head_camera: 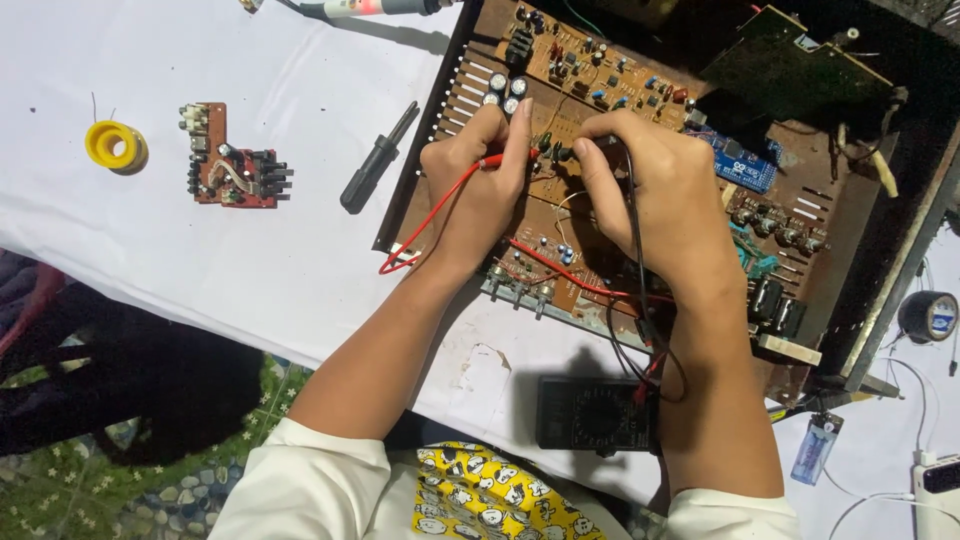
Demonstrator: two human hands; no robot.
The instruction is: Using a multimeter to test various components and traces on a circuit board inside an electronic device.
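My left hand point(478, 180) pinches a red test probe point(497, 159), its tip pressed onto a large brown circuit board point(600, 120). Right beside it, my right hand point(650, 185) grips a black test probe point(565, 152) on the same spot of the board. Red and black leads run back from the probes to a black multimeter point(595, 413) lying at the near table edge. The board sits inside an opened dark metal chassis point(880, 290).
On the white cloth at left lie a small red circuit board point(232, 165), a yellow spool of solder point(115, 146) and a black screwdriver point(378, 158). A soldering iron point(370, 8) rests at the top. A roll of tape point(928, 315) and a blue lighter point(815, 447) lie at right.
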